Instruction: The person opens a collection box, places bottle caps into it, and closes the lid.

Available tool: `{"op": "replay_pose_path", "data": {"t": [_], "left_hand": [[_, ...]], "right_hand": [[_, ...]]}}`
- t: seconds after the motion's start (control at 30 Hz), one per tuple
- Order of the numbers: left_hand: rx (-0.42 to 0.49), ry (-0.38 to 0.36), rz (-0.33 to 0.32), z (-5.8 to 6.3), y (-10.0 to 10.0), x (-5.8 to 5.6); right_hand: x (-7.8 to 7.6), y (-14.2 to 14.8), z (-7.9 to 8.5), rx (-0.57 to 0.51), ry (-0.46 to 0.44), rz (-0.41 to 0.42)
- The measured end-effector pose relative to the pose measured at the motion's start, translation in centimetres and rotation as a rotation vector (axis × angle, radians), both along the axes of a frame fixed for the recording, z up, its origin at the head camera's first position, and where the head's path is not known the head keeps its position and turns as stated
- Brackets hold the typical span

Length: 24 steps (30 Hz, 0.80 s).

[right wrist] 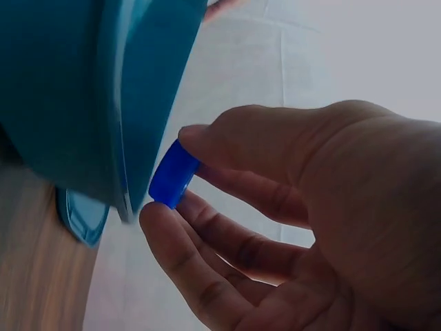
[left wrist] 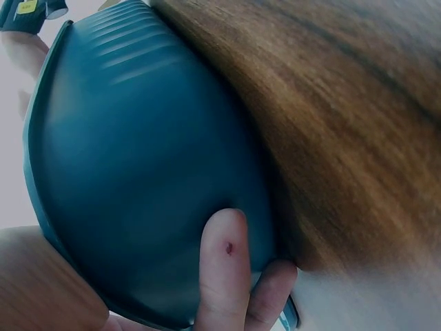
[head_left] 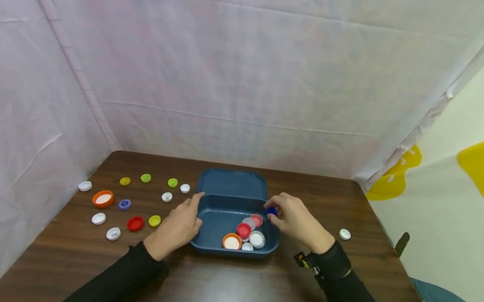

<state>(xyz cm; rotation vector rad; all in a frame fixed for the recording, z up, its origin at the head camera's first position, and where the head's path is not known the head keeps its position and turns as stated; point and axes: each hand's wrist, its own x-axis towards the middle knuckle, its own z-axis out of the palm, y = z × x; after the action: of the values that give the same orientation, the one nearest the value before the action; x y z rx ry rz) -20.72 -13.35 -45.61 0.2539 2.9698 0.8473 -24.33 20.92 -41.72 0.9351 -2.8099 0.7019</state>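
A dark blue box [head_left: 212, 222] stands on the table with several bottle caps in its right half, among them a red cap [head_left: 244, 230], a white cap [head_left: 256, 239] and an orange-rimmed cap [head_left: 232, 242]. My left hand [head_left: 179, 225] holds the box's left wall; in the left wrist view its fingers [left wrist: 226, 265] lie against the outside. Over the right rim, my right hand [head_left: 296, 216] pinches a blue bottle cap [right wrist: 173, 176] between thumb and fingertips. Its flap-like lid [head_left: 232, 183] lies behind the box.
Loose caps lie left of the box, including a red cap [head_left: 135, 223], a yellow cap [head_left: 154, 221], a blue-violet cap [head_left: 124, 204] and an orange-rimmed cap [head_left: 103, 199]. A lone white cap [head_left: 344, 234] is on the right. White sheeting [head_left: 245, 79] hangs behind the wooden table [head_left: 228, 285].
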Motion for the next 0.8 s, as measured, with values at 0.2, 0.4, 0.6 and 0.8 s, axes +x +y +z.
{"op": "replay_pose_path", "data": {"t": [0.2,0.4,0.6,0.8], "left_hand": [[-0.007,-0.005,0.005,0.06,0.02,0.05],[-0.004,-0.008,0.013,0.08,0.1,0.01],[0.007,0.003,0.0,0.18,0.08,-0.02],[0.004,0.011,-0.002,0.19,-0.12,0.05]], "right_hand": [[0.52,-0.74,-0.43,0.019,-0.027,0.042],[0.53,-0.72,-0.51,0.023,-0.019,0.039],[0.56,-0.42,-0.04,0.017,0.001,0.027],[0.49,0.0,0.4,0.013,0.009,0.001]]}}
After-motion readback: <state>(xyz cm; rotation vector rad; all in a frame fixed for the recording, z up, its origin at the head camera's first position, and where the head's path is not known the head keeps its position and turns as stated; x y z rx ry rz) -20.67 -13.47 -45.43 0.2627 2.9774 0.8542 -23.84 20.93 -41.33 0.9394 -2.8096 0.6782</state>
